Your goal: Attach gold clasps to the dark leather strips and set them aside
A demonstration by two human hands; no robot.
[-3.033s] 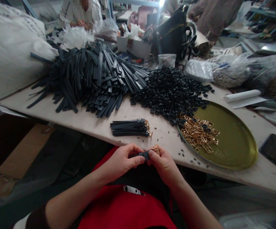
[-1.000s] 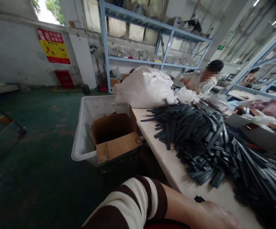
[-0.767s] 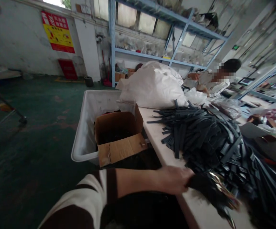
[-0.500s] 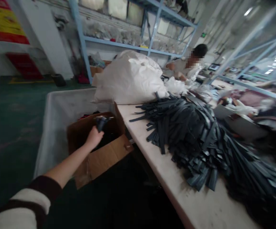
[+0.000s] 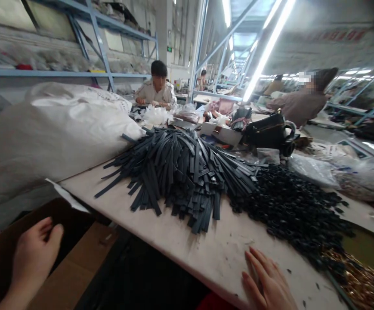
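Note:
My left hand point(image 5: 35, 252) is over the cardboard box point(image 5: 80, 258) at the lower left, with nothing in it and the thumb held apart from the curled fingers. On the table's point(image 5: 187, 245) front edge, my right hand point(image 5: 267, 280) lies with its fingers stretched out, holding nothing. A heap of flat dark strips point(image 5: 183, 168) covers the middle of the table, beyond both hands. To its right spreads a pile of small black looped pieces point(image 5: 293, 206). Gold-coloured metal bits point(image 5: 364, 271) lie in a tray at the lower right.
A big white sack point(image 5: 60, 129) leans on the table's left end. Farther back are a black handbag point(image 5: 267, 131) and clear plastic bags point(image 5: 316, 168). One person point(image 5: 157, 88) works across the table; another person point(image 5: 299, 101) is at the right. Blue shelving point(image 5: 99, 43) stands behind.
My left hand has let go of the dark bundle it held over the box. The view has swung right, bringing my right hand, the black pieces and the metal bits into sight.

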